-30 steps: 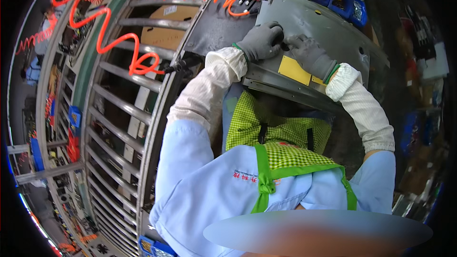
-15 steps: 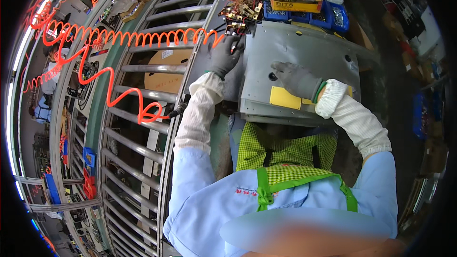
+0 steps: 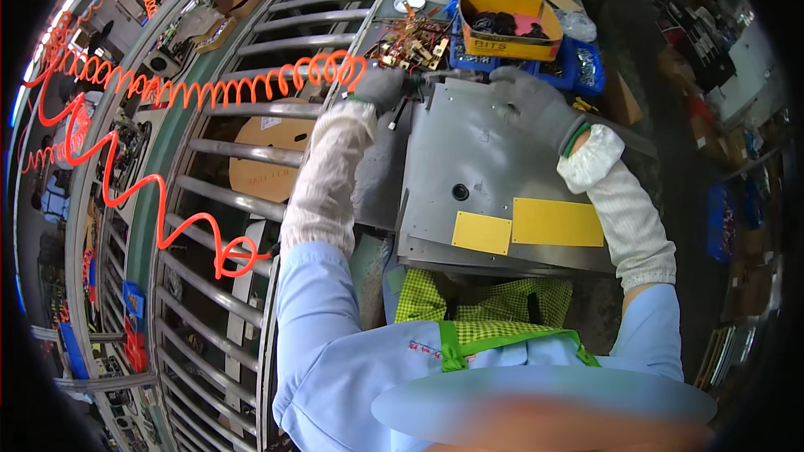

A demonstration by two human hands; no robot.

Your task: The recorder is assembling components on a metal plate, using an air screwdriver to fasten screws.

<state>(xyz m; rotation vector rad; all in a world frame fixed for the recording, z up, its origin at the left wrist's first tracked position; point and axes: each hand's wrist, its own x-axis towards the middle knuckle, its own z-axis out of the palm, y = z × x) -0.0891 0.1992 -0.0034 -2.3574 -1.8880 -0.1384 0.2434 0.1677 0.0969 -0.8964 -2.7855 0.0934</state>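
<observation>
The left hand has its gloved fingers curled, seemingly clamped round the near end of a dark, slim tool, which reaches rightward from them along the plate's far edge. The right hand is over that edge, fingertips just beside the tool's other end; whether they pinch it or stand apart from it, I cannot tell. The plate spreads below and between both sets of fingers, its black hole and yellow labels nearer the body. Just left of the left fingers, the orange hose loops in close; a tug there could swing the tool and scratch the plate. Just beyond those fingers lies a heap of parts, which a careless elbow of hose might snag. The bins past the right fingers could spill if knocked.
</observation>
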